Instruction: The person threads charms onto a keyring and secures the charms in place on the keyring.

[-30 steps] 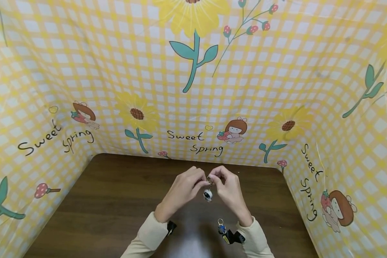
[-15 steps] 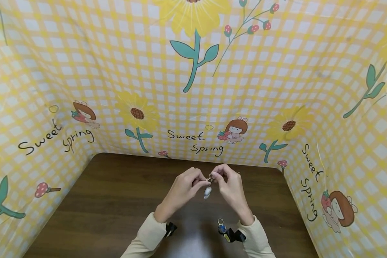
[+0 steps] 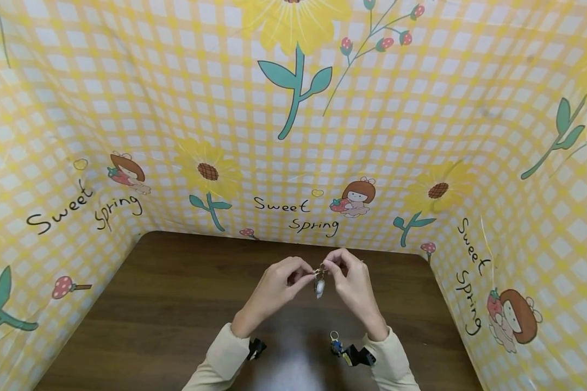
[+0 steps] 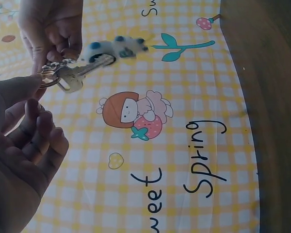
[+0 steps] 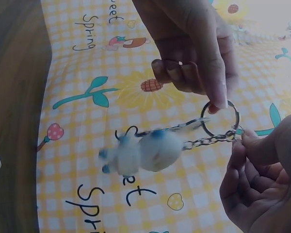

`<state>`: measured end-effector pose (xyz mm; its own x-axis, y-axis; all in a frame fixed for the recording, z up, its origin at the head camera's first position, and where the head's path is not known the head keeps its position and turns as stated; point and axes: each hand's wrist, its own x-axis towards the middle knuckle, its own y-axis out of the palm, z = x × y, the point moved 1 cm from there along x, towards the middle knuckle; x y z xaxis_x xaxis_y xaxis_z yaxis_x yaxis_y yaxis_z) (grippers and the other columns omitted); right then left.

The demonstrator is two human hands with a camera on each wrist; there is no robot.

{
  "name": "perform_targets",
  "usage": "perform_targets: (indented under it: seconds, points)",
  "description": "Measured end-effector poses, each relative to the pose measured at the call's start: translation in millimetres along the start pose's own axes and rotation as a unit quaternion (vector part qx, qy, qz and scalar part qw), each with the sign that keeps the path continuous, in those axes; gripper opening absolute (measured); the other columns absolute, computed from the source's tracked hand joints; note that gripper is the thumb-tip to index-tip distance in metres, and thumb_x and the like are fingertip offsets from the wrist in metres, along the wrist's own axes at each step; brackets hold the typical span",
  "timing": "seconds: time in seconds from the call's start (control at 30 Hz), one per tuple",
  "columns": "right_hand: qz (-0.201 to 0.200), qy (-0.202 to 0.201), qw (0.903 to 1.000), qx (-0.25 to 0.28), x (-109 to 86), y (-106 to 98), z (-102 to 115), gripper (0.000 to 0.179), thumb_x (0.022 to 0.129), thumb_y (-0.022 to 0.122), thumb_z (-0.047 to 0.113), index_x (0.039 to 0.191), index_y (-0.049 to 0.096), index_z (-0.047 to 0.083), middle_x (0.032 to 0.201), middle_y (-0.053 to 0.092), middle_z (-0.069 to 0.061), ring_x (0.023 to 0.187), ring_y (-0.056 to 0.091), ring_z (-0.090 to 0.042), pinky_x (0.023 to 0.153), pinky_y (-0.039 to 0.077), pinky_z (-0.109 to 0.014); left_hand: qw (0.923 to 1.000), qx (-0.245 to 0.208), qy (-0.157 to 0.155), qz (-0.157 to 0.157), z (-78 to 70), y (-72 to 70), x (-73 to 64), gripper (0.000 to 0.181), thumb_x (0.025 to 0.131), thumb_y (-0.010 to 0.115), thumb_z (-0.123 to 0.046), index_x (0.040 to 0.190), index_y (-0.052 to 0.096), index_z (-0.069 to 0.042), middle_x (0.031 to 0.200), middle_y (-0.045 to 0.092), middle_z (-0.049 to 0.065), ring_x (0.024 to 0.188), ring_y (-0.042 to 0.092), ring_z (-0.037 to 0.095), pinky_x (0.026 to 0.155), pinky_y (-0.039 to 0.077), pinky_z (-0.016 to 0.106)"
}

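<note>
Both hands are raised over the table at a keychain. In the right wrist view, its metal split ring (image 5: 238, 114) is pinched by my left hand (image 5: 194, 53). My right hand (image 5: 262, 179) pinches the end of the short chain (image 5: 206, 141) near the ring. From the chain hangs a small white astronaut-like charm (image 5: 160, 150) with blue parts. A silver key (image 4: 70, 81) is at the ring, beside the charm, in the left wrist view. In the head view, my left hand (image 3: 286, 279) and right hand (image 3: 349, 279) almost meet above the charm (image 3: 319, 289).
A second keychain with a blue figure (image 3: 336, 345) lies on the dark wooden table (image 3: 186, 304), near the right wrist. Black camera mounts (image 3: 256, 348) sit at both wrists. A yellow checked cloth (image 3: 293, 163) walls the back and sides.
The charm has turned from its dark face to its white back. My right hand has shifted slightly right, and the gap between the fingertips has widened a little.
</note>
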<state>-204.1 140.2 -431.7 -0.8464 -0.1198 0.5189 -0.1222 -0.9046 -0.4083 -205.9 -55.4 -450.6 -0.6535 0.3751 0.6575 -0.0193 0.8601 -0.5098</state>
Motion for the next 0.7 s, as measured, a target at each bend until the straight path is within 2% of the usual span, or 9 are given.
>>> perform_targets:
  seconds: [0.17,0.33,0.43,0.7]
  points:
    - [0.007,-0.007,0.9999,-0.012,-0.6,-1,-1,0.012,0.097,0.074,-0.004,0.092,0.069,0.007,0.082,0.066,-0.007,0.072,0.061,-0.018,0.064,0.050,-0.025,0.9998,-0.006,-0.015,0.009,3.3,0.1,-2.3,0.003,0.100,0.076,-0.013,0.099,0.073,-0.011,0.076,0.051,-0.009,0.066,0.045,0.004,0.059,0.041,0.021]
    - [0.012,-0.009,0.9995,-0.027,-3.9,-5,-6,0.015,0.096,0.075,-0.003,0.092,0.069,0.009,0.083,0.065,0.003,0.072,0.057,-0.010,0.064,0.048,-0.025,0.9991,-0.014,-0.035,0.017,6.4,0.5,-3.6,0.010,0.096,0.079,-0.005,0.100,0.073,-0.012,0.074,0.049,-0.011,0.065,0.045,0.003,0.059,0.041,0.022]
    - [0.010,-0.006,0.9993,-0.036,-7.7,-8,-11,0.015,0.095,0.075,-0.003,0.091,0.069,0.010,0.083,0.065,0.005,0.073,0.058,-0.010,0.066,0.049,-0.026,0.9989,-0.014,-0.041,0.021,8.4,-0.2,-4.6,0.013,0.095,0.079,-0.003,0.100,0.073,-0.012,0.074,0.049,-0.011,0.065,0.045,0.003,0.059,0.042,0.022]
    - [0.008,0.004,0.9985,-0.053,-13.3,-20,-29,0.014,0.096,0.075,-0.003,0.093,0.069,0.009,0.089,0.066,0.003,0.079,0.064,-0.016,0.071,0.054,-0.027,0.9974,-0.007,-0.067,0.025,18.2,-7.1,-11.5,0.009,0.097,0.077,-0.006,0.101,0.073,-0.013,0.074,0.052,-0.013,0.064,0.048,0.003,0.059,0.045,0.024]
